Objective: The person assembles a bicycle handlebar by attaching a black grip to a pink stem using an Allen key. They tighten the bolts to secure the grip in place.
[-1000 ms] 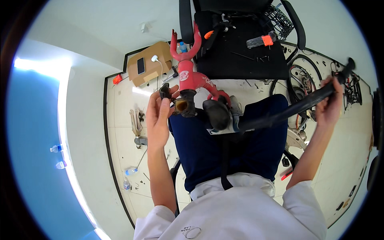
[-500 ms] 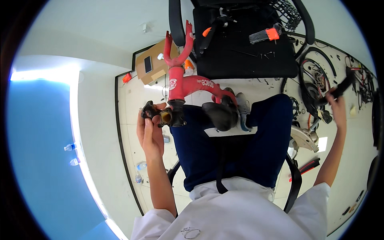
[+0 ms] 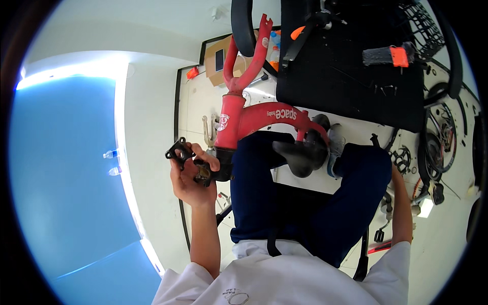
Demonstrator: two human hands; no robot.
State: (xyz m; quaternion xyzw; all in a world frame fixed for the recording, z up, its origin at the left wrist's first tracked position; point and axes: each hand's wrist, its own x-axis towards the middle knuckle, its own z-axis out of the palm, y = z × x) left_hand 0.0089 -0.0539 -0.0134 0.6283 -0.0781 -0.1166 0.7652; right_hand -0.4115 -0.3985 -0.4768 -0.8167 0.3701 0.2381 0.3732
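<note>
The left hand (image 3: 190,178) closes around a small black bracket (image 3: 179,150), holding it just beside the lower end of the red bike frame's (image 3: 254,119) head tube. The right hand is hidden below the person's right knee, so its state cannot be told; only the forearm (image 3: 401,208) shows. The frame rests across the lap, its black saddle (image 3: 300,155) between the knees, its fork (image 3: 249,56) pointing away toward a black case (image 3: 351,76). Loose parts lie on the white floor (image 3: 198,112). With only 1 hand near it, the frame could likely roll off the lap, or the bracket could slip from the fingers.
</note>
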